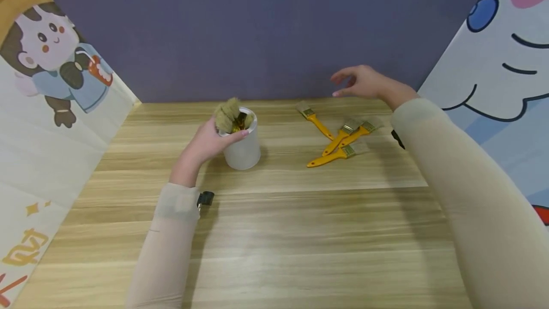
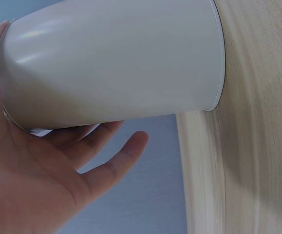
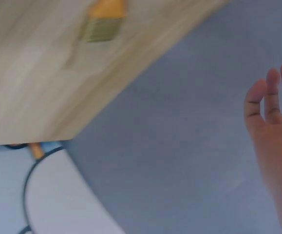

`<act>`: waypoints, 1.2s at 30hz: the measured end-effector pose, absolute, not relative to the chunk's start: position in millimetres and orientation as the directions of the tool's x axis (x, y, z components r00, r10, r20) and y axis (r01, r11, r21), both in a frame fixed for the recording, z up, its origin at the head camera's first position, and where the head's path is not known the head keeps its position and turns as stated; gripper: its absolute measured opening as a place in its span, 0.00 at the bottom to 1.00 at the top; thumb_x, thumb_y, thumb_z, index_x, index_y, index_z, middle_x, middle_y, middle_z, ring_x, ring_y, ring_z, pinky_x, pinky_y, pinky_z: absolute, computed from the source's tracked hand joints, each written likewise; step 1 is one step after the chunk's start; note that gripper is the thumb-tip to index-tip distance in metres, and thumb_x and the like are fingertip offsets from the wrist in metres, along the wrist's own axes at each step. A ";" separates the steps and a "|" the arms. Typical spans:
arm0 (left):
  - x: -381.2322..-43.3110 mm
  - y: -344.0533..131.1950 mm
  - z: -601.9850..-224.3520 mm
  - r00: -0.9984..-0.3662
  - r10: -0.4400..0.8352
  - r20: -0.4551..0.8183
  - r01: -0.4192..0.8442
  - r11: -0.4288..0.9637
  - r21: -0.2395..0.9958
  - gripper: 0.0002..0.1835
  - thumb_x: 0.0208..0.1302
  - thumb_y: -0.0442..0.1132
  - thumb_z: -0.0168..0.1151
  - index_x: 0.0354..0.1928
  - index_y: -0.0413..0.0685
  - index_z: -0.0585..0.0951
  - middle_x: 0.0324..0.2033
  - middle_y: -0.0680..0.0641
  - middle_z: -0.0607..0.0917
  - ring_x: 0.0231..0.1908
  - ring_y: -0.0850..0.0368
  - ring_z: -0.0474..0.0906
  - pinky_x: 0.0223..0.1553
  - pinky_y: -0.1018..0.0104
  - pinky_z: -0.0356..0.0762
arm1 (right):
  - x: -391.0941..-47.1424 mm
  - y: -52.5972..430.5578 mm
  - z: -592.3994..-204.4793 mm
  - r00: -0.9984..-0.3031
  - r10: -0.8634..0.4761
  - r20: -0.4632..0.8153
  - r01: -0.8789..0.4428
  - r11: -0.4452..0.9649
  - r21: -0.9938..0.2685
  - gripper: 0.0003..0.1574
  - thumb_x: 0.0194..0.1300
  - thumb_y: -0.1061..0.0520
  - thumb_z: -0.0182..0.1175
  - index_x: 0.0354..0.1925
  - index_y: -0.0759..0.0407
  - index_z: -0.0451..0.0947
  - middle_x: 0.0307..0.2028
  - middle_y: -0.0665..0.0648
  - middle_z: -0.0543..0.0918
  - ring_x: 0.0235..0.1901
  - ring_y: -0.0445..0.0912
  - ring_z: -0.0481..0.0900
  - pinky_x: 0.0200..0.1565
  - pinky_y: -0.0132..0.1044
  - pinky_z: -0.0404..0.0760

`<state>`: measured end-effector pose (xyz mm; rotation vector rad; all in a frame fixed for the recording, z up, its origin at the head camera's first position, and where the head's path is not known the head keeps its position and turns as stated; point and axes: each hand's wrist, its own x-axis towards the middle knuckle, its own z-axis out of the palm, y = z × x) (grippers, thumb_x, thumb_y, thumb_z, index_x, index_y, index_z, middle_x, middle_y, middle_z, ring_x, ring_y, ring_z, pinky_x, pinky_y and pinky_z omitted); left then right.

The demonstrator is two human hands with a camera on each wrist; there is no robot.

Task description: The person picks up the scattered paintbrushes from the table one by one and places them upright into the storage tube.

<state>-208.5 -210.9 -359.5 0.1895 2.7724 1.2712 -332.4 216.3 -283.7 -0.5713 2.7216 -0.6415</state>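
Observation:
A white cylindrical cup (image 1: 242,149) stands on the table, paintbrushes (image 1: 228,117) in it with pale bristles up past the rim. My left hand (image 1: 208,141) holds the cup near its rim, thumb across the front edge. The left wrist view shows the cup's smooth side (image 2: 116,63) with fingers (image 2: 112,168) extending along and past it. Several yellow-handled paintbrushes (image 1: 336,144) lie to the right, some crossing. Behind them, above the table's far edge, my right hand (image 1: 362,82) hovers with loosely bent fingers and nothing in them. One brush (image 3: 104,28) appears blurred in the right wrist view.
The wood-grain table (image 1: 300,232) ends at a dark blue-grey back wall (image 1: 266,32). Printed cartoon panels (image 1: 64,123) flank it at left and right. The flat brush farthest back (image 1: 315,120) lies near the table's far edge.

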 end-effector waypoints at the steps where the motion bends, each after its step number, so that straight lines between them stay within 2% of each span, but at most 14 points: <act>1: -208.9 -210.5 -359.6 -0.988 0.150 -0.024 0.080 0.646 0.759 0.57 0.59 0.73 0.72 0.84 0.64 0.58 0.79 0.40 0.70 0.78 0.38 0.66 0.77 0.34 0.65 | -333.2 223.6 -287.7 -0.882 -0.432 -0.189 -0.301 0.825 -0.478 0.43 0.78 0.40 0.63 0.81 0.51 0.63 0.78 0.66 0.68 0.72 0.66 0.71 0.71 0.66 0.72; 6: -210.9 -208.7 -360.1 -0.987 0.161 -0.018 0.091 0.644 0.759 0.56 0.59 0.74 0.71 0.84 0.65 0.58 0.78 0.41 0.70 0.78 0.38 0.66 0.77 0.34 0.65 | -334.5 260.2 -310.3 -0.895 -0.389 -0.218 -0.242 0.834 -0.495 0.47 0.77 0.37 0.62 0.83 0.50 0.59 0.79 0.67 0.65 0.71 0.69 0.72 0.68 0.68 0.73; 12: -210.8 -207.7 -360.3 -0.987 0.160 -0.026 0.086 0.648 0.757 0.57 0.59 0.74 0.71 0.84 0.65 0.58 0.78 0.40 0.70 0.78 0.37 0.66 0.77 0.34 0.65 | -330.4 298.8 -342.4 -0.907 -0.346 -0.242 -0.157 0.808 -0.568 0.49 0.78 0.37 0.60 0.85 0.48 0.54 0.81 0.66 0.60 0.60 0.65 0.79 0.53 0.55 0.83; 15: -210.4 -207.8 -360.5 -0.986 0.163 -0.032 0.082 0.646 0.759 0.58 0.58 0.74 0.71 0.85 0.66 0.56 0.79 0.41 0.68 0.79 0.38 0.65 0.77 0.34 0.64 | -327.3 315.6 -356.1 -0.906 -0.330 -0.264 -0.121 0.801 -0.586 0.51 0.78 0.36 0.60 0.86 0.48 0.50 0.83 0.66 0.56 0.61 0.64 0.80 0.55 0.55 0.86; 17: -210.5 -208.1 -360.8 -0.986 0.163 -0.032 0.082 0.646 0.759 0.58 0.58 0.75 0.71 0.85 0.67 0.55 0.80 0.41 0.68 0.79 0.38 0.64 0.78 0.33 0.64 | -325.1 325.4 -364.4 -0.902 -0.328 -0.281 -0.101 0.793 -0.600 0.51 0.79 0.38 0.60 0.87 0.47 0.47 0.84 0.66 0.54 0.60 0.63 0.80 0.54 0.56 0.86; 22: -210.6 -209.1 -361.7 -0.989 0.145 -0.040 0.065 0.649 0.758 0.58 0.58 0.75 0.71 0.84 0.63 0.58 0.79 0.40 0.69 0.78 0.38 0.65 0.77 0.33 0.65 | -318.6 342.5 -384.0 -0.888 -0.329 -0.321 -0.032 0.740 -0.672 0.51 0.81 0.48 0.60 0.88 0.44 0.42 0.85 0.66 0.48 0.49 0.60 0.79 0.51 0.53 0.86; 23: -210.8 -209.2 -362.3 -0.989 0.143 -0.040 0.063 0.649 0.758 0.58 0.58 0.75 0.72 0.84 0.62 0.59 0.79 0.40 0.69 0.78 0.38 0.66 0.76 0.33 0.66 | -317.1 345.0 -388.1 -0.884 -0.333 -0.328 -0.024 0.733 -0.679 0.51 0.82 0.49 0.59 0.88 0.45 0.41 0.85 0.66 0.47 0.49 0.61 0.80 0.52 0.54 0.86; 25: -211.2 -209.2 -364.1 -0.989 0.142 -0.038 0.064 0.651 0.756 0.57 0.58 0.75 0.72 0.83 0.61 0.59 0.78 0.40 0.70 0.78 0.38 0.67 0.76 0.33 0.67 | -313.9 349.1 -396.5 -0.870 -0.344 -0.354 -0.010 0.730 -0.683 0.52 0.82 0.49 0.58 0.88 0.46 0.39 0.86 0.67 0.43 0.55 0.63 0.79 0.58 0.59 0.85; 28: -211.8 -208.1 -367.0 -0.988 0.149 -0.029 0.076 0.650 0.756 0.56 0.58 0.74 0.72 0.83 0.62 0.60 0.78 0.40 0.71 0.77 0.38 0.68 0.75 0.34 0.69 | -312.3 353.7 -409.1 -0.851 -0.361 -0.382 -0.016 0.745 -0.667 0.52 0.83 0.48 0.57 0.88 0.49 0.37 0.86 0.69 0.40 0.57 0.61 0.77 0.55 0.55 0.84; 30: -211.6 -207.7 -367.4 -0.989 0.147 -0.030 0.074 0.654 0.753 0.57 0.58 0.74 0.72 0.83 0.61 0.60 0.78 0.40 0.71 0.77 0.38 0.68 0.75 0.33 0.69 | -315.9 355.8 -416.3 -0.837 -0.380 -0.394 -0.031 0.751 -0.660 0.52 0.83 0.48 0.57 0.88 0.50 0.37 0.85 0.71 0.40 0.49 0.62 0.77 0.48 0.52 0.82; 32: -211.1 -207.9 -366.2 -0.989 0.146 -0.031 0.073 0.653 0.754 0.57 0.58 0.74 0.72 0.83 0.60 0.60 0.78 0.40 0.71 0.77 0.38 0.68 0.75 0.34 0.68 | -320.8 356.3 -420.1 -0.829 -0.418 -0.371 -0.087 0.752 -0.653 0.52 0.83 0.47 0.58 0.88 0.52 0.39 0.85 0.73 0.40 0.53 0.67 0.75 0.50 0.58 0.80; 34: -210.5 -208.7 -364.3 -0.989 0.142 -0.037 0.066 0.656 0.752 0.57 0.58 0.75 0.71 0.83 0.61 0.59 0.78 0.40 0.70 0.77 0.38 0.67 0.76 0.33 0.67 | -326.4 355.7 -422.5 -0.822 -0.459 -0.336 -0.163 0.756 -0.634 0.51 0.82 0.47 0.58 0.87 0.53 0.42 0.84 0.73 0.42 0.63 0.73 0.71 0.58 0.68 0.75; 36: -210.5 -209.7 -363.1 -0.990 0.139 -0.039 0.062 0.652 0.756 0.58 0.58 0.75 0.71 0.84 0.62 0.59 0.79 0.41 0.70 0.78 0.38 0.66 0.76 0.34 0.66 | -329.0 353.8 -423.3 -0.811 -0.508 -0.291 -0.239 0.741 -0.627 0.49 0.81 0.49 0.59 0.86 0.56 0.46 0.83 0.75 0.44 0.75 0.78 0.53 0.67 0.78 0.62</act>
